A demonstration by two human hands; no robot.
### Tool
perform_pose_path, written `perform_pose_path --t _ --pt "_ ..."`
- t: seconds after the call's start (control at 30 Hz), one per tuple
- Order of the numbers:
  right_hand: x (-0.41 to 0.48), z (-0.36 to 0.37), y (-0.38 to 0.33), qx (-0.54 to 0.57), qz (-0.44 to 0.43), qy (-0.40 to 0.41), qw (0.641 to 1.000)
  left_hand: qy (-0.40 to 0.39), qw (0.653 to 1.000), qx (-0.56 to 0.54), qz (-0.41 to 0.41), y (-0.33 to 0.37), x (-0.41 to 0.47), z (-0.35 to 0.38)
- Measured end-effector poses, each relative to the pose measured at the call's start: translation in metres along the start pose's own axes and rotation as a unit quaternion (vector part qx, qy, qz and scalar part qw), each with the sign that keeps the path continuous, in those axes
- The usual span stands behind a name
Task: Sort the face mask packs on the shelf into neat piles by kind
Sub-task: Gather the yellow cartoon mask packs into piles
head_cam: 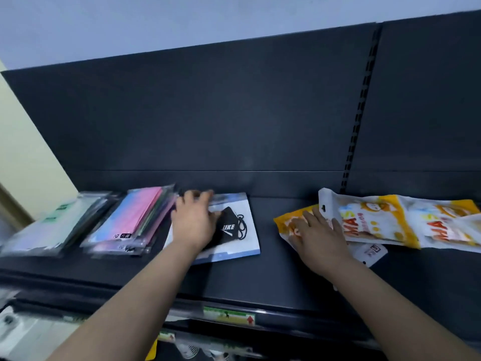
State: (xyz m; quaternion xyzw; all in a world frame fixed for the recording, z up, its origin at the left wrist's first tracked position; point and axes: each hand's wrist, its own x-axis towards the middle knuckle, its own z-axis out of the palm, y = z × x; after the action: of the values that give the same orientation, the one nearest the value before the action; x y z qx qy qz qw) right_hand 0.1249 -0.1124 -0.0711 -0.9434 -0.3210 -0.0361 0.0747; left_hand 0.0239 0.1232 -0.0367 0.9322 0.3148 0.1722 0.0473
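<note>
Pink-blue pack pile [127,220], black mask pack [231,227] w/ white logo, orange-white packs [377,220], dark shelf [273,256].

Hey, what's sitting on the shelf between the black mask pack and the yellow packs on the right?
Nothing: in the head view, the shelf is bare between the black mask pack and the yellow packs.

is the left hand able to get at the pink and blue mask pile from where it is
Probably yes. The left hand rests on the black mask pack, directly beside the pink and blue pile. Nothing lies between them on the shelf, so a short move left should reach it.
</note>
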Motion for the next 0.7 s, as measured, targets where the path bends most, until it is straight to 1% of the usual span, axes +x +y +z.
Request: perform_pose_path --t 0.03,0.07,0.1,0.13,0.17,0.2,0.23,0.27,0.3,0.33,0.37,0.4,0.43,0.5,0.63,0.7 --pt "0.0 0.001 -0.001 0.0 0.012 0.007 1.0 -0.052 0.998 0.005 0.046 0.007 -0.003 0.005" --pt "0.0 0.002 -0.001 -0.005 0.025 0.014 1.0 -0.113 0.991 0.016 0.071 0.014 -0.006 0.01" --pt "-0.001 0.002 0.001 -0.01 0.041 0.016 0.999 -0.163 0.983 0.031 0.08 0.018 -0.008 0.013" --pt "-0.003 0.001 0.005 -0.014 0.058 0.012 0.998 -0.194 0.977 0.045 0.075 0.02 -0.008 0.012" --pt "-0.004 -0.001 0.01 -0.016 0.078 0.004 0.997 -0.207 0.974 0.063 0.067 0.022 -0.006 0.011" --pt "-0.005 -0.003 0.016 -0.017 0.096 -0.003 0.995 -0.202 0.973 0.088 0.067 0.024 -0.004 0.009" --pt "-0.006 -0.006 0.024 -0.017 0.113 -0.008 0.993 -0.178 0.974 0.107 0.085 0.028 -0.001 0.009" --pt "-0.007 -0.008 0.032 -0.017 0.125 -0.013 0.992 -0.143 0.977 0.098 0.122 0.035 0.0 0.009" --pt "-0.007 -0.011 0.04 -0.017 0.131 -0.019 0.991 -0.108 0.976 0.052 0.179 0.044 0.0 0.01" --pt "-0.007 -0.012 0.049 -0.016 0.135 -0.026 0.99 -0.093 0.965 -0.008 0.247 0.057 -0.001 0.01" --pt "-0.008 -0.013 0.057 -0.012 0.138 -0.036 0.99 -0.101 0.944 -0.048 0.309 0.072 -0.003 0.011" --pt "-0.01 -0.013 0.065 -0.004 0.141 -0.05 0.989 -0.123 0.924 -0.061 0.357 0.088 -0.007 0.014" --pt "-0.012 -0.014 0.073 0.002 0.142 -0.066 0.988 -0.149 0.909 -0.052 0.386 0.103 -0.01 0.019" --pt "-0.019 -0.014 0.087 -0.01 0.141 -0.094 0.985 -0.193 0.895 -0.02 0.401 0.128 -0.016 0.031" --pt "-0.039 -0.024 0.115 -0.064 0.176 -0.12 0.975 -0.259 0.888 0.058 0.375 0.157 -0.028 0.042" --pt "-0.048 -0.031 0.132 -0.086 0.199 -0.112 0.97 -0.26 0.889 0.104 0.362 0.168 -0.036 0.039"
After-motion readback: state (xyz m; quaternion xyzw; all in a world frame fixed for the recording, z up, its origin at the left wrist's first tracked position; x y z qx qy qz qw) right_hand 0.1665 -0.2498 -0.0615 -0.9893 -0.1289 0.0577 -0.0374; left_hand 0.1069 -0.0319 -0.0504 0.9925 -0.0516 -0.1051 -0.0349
